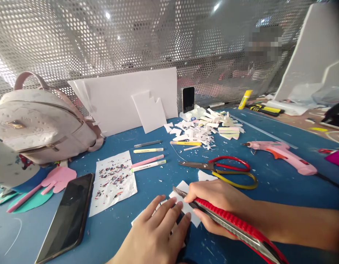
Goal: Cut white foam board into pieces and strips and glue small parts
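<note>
My right hand (218, 198) is closed around a red utility knife (227, 220). Its blade tip meets a small piece of white foam board (195, 216) on the blue table. My left hand (158, 231) lies flat with fingers stretched, pressing down on white pieces that it partly covers. Just beyond my right hand lie scissors (202, 165) with one red and one yellow handle loop, beside another white scrap (206, 176). What lies under my left palm is mostly hidden.
A pink glue gun (284, 154) lies right. Several markers (148, 150), a heap of white scraps (199, 128) and a paper with colourful bits (114, 183) are ahead. A black phone (67, 216) and a backpack (43, 121) sit left; white boards (125, 99) lean behind.
</note>
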{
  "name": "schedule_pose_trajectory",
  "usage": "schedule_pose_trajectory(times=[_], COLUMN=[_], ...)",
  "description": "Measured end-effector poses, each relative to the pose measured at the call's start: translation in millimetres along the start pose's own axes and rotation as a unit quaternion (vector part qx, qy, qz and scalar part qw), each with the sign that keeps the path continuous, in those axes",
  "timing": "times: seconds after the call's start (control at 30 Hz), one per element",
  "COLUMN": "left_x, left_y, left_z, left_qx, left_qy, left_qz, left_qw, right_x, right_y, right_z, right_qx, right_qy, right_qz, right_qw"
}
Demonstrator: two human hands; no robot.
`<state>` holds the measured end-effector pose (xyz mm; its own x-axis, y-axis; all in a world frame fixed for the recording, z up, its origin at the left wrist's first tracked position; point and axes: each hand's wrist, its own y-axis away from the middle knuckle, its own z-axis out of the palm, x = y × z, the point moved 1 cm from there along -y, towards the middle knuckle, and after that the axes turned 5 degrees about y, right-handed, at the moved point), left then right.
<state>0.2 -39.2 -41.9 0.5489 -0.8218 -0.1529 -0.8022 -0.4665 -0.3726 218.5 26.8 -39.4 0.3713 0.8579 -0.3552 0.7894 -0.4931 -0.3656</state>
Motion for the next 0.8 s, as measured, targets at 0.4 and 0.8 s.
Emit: schedule_pose_trajectory(times=[0.4, 0.8], left_x=[-8, -8], left_y=[16, 12], left_z=[25.7, 18.3], left_qx=[0.026, -0.002], left_qy=[0.103, 0.115], left_qz=[-0.015, -0.014], left_qw=[0.994, 0.993], right_x=[-1, -6], right_y=[-7, -3], right_z=[-7, -14], right_qx=[-0.056, -0.098], right_qy=[-0.01, -0.018], right_qz=[-0.014, -0.012], right_qw=[0.998, 0.995])
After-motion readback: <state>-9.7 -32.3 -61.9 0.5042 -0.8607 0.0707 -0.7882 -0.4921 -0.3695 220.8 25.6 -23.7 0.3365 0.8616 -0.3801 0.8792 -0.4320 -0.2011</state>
